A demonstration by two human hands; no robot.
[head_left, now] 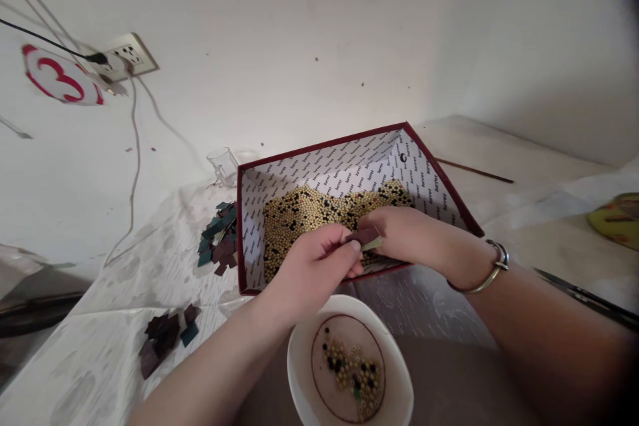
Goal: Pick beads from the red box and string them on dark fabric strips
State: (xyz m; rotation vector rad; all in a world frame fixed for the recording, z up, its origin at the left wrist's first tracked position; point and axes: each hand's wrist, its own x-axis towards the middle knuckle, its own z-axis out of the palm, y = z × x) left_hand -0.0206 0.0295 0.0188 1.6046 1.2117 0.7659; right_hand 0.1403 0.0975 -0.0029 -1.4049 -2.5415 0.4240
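My left hand (324, 263) is closed, its thumb pressing a small dark brown piece (363, 237) with a pale green edge. My right hand (394, 231) reaches over the near part of the box, just right of that piece; its fingertips are hidden, so what they hold cannot be made out. The red-edged box (322, 145) has a white printed lining and holds a layer of small yellow and black beads (309, 210). Below my hands stands a white bowl (300, 373) with some yellow, black and green beads (349, 369) in it.
Dark green and brown pieces (219, 233) lie left of the box, with another pile (162, 339) nearer me. A clear cup (223, 165) stands behind. At the right are a thin stick (474, 170), dark scissors-like tool (584, 296) and a yellow-green object (616, 219).
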